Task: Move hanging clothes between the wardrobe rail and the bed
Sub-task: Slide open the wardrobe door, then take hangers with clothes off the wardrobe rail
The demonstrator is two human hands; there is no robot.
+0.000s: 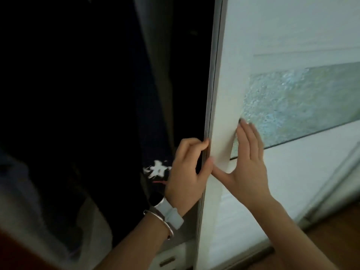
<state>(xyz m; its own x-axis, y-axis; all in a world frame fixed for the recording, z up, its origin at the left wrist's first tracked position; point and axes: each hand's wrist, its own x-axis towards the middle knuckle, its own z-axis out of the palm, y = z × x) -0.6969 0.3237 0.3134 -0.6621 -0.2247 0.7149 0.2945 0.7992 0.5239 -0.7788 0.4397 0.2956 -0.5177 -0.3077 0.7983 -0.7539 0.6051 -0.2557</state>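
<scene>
With the left hand (187,172) curled round the edge of the sliding wardrobe door (243,55) and the right hand (249,162) flat-fingered at its three o'clock, push evenly toward three o'clock, clearing the hanging clothes (152,133) at nine o'clock.

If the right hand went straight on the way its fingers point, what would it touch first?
Probably the frosted glass panel in the wardrobe door: the right hand lies flat there, fingers pointing up onto it.

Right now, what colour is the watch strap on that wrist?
The watch strap is white, seen in the head view.
</scene>
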